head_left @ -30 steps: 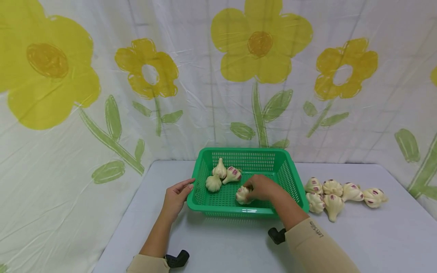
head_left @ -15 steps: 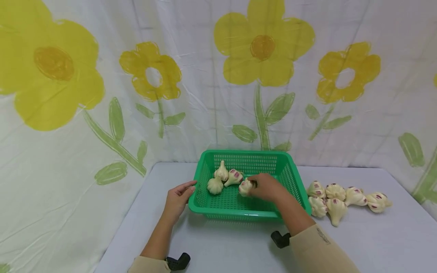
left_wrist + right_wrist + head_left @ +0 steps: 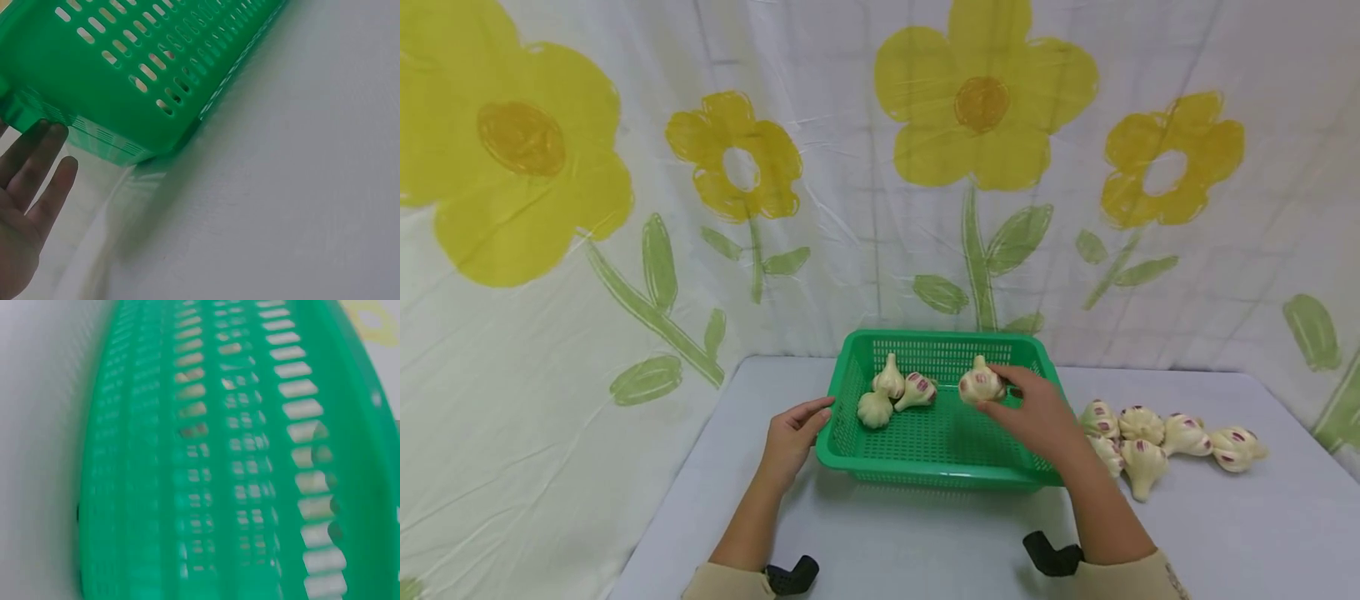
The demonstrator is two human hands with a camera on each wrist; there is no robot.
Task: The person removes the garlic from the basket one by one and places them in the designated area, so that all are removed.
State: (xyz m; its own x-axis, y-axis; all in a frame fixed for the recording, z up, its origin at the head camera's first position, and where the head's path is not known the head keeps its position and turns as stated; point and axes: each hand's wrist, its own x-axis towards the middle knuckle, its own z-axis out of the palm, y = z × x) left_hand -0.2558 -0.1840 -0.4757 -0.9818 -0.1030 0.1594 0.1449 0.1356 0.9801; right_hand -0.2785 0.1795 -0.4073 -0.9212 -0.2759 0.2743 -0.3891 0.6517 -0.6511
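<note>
My right hand [image 3: 1033, 417] holds a garlic bulb [image 3: 980, 386] between thumb and fingers over the right part of the green plastic basket [image 3: 895, 468], its neck pointing up. Three other garlic bulbs lie together in the left part of the basket, one of them with purple marks [image 3: 917, 390]. At the basket's left rim, my left hand [image 3: 792, 435] touches the edge with its fingertips. The left wrist view shows that hand's fingers [image 3: 53, 187] fairly straight beside the basket's slotted wall [image 3: 125, 75]. In the right wrist view the basket's wall [image 3: 250, 456] hides my right hand and the bulb.
To the right of the basket, several garlic bulbs [image 3: 1186, 435] lie clustered on the white tabletop [image 3: 925, 542]. A curtain [image 3: 835, 275] printed with yellow flowers hangs behind the table. Black wrist devices [image 3: 793, 575] sit at both sleeves.
My right hand has lifted the garlic bulb from the basket's front middle and moved it back and right, turning its neck upward. My left hand stays at the rim.
</note>
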